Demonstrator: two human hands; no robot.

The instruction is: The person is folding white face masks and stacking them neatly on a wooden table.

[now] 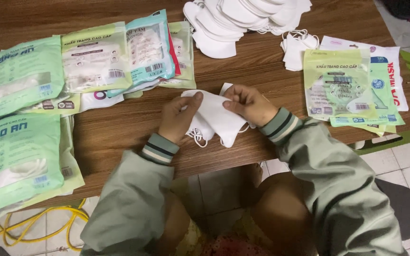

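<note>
— How many hands are at work, and what do they hold?

— Two. The left hand point(179, 117) and the right hand point(247, 103) both pinch a small stack of folded white face masks point(217, 116), fingers closed on its upper edges. The stack sits just above the near edge of the wooden surface point(119, 128), between the two striped cuffs; its ear loops hang below. How many masks are in it I cannot tell.

— And around it?

— Far centre, a big pile of loose white masks point(236, 21), too overlapped to count, with a smaller bunch of white masks point(296, 50) just right of it. On the left, at least seven sealed green and teal mask packets point(96, 59) lie overlapping, two large ones nearest the left edge. On the right, a stack of flat packets point(340, 85), about four, the top one pale green.

— Anything in the way?

— Nothing lies between the hands and the piles. Under the surface, a yellow cable point(43, 227) coils on the tiled floor, beside the person's knees.
</note>
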